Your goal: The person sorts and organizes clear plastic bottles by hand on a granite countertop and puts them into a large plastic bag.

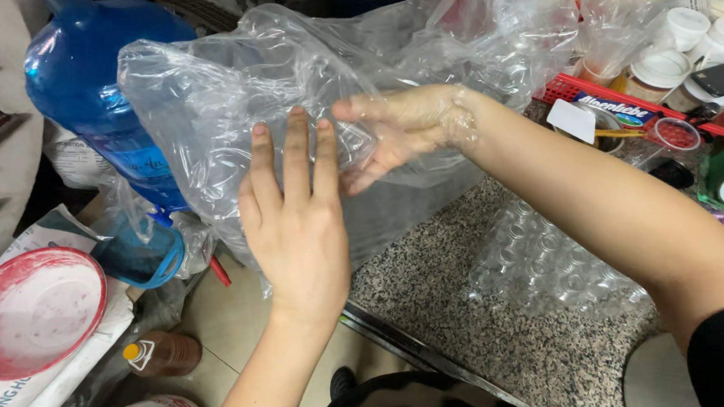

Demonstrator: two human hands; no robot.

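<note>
A large clear plastic bag [230, 94] is held up over the near edge of a speckled granite table [434, 283], spreading from the upper left toward the upper right of the view, so its long axis runs roughly crosswise, with its crumpled mouth end toward the right and rear. The left hand [296, 224] lies flat against the outside of the bag, fingers straight, close together and pointing up and away; its grip is open, pressing the film rather than clasping it. The right hand [399, 130] is inside the bag, seen through the plastic, fingers spread and pointing left toward the left hand; its grip is open too, with the film wrapped around the wrist.

Behind the bag on the left stands a big blue water jug [91, 86]. Lower left, a red-rimmed plastic plate [29, 312] rests on printed sacks, and a small brown bottle [162, 354] with a yellow cap lies on the floor. On the table to the right lies a clear sheet of packed small cups [550, 259], and beyond it a red basket [589, 89] with white lidded cups [703, 36] behind it.
</note>
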